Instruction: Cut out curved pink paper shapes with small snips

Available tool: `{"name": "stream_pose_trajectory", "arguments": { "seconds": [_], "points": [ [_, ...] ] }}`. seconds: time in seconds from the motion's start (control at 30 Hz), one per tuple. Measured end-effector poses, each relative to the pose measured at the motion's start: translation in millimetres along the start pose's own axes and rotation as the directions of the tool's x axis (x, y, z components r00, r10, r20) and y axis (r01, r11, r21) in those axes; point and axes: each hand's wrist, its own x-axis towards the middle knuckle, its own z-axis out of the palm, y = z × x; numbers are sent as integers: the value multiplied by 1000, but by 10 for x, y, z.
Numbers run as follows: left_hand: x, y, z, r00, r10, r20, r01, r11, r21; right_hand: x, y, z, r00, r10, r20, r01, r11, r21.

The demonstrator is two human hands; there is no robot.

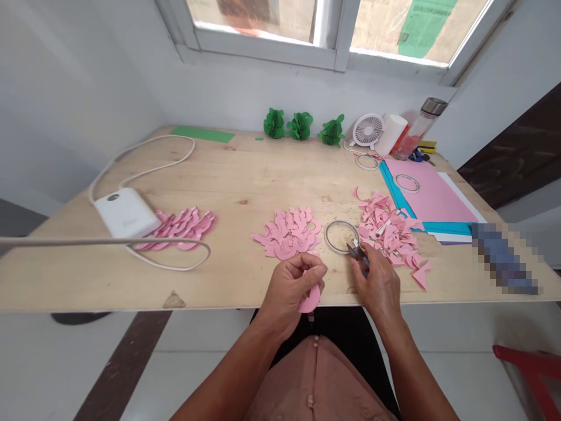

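My left hand [291, 289] pinches a curved pink paper piece [310, 299] at the table's front edge. To its right, my right hand [377, 280] is closed around small dark pliers or snips [360, 256], whose tip points left over a roll of tape [342, 237]. A pile of curved pink cutouts [289, 234] lies just beyond my left hand. Pointed pink scraps [392, 228] are heaped beyond my right hand. More layered pink pieces [188, 225] lie at the left, partly under a white cable.
A white power bank [127, 211] with a looping cable sits on the table [236, 175] at the left. Green paper shapes [300, 126] stand by the wall. A small fan [368, 130], a bottle [421, 128] and coloured sheets [442, 196] are at the right.
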Motion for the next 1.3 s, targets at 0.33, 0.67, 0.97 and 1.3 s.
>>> {"name": "stream_pose_trajectory", "arguments": {
  "seconds": [0.33, 0.67, 0.97, 1.3],
  "points": [
    [-18, 22, -19, 999, 53, -7, -52, 998, 39, 19, -84, -230, 999, 49, -10, -47, 987, 156],
    [15, 7, 19, 958, 284, -46, -253, 906, 338, -133, -645, -421, 822, -37, 568, -436, 602, 670],
    [30, 94, -3, 974, 225, -27, -219, 966, 134, -141, -676, -297, 812, 116, 572, -560, 429, 709],
    [-29, 140, -128, 991, 117, -69, -119, 992, -34, -120, -602, -282, 853, 143, 502, -502, 489, 713]
  ]
}}
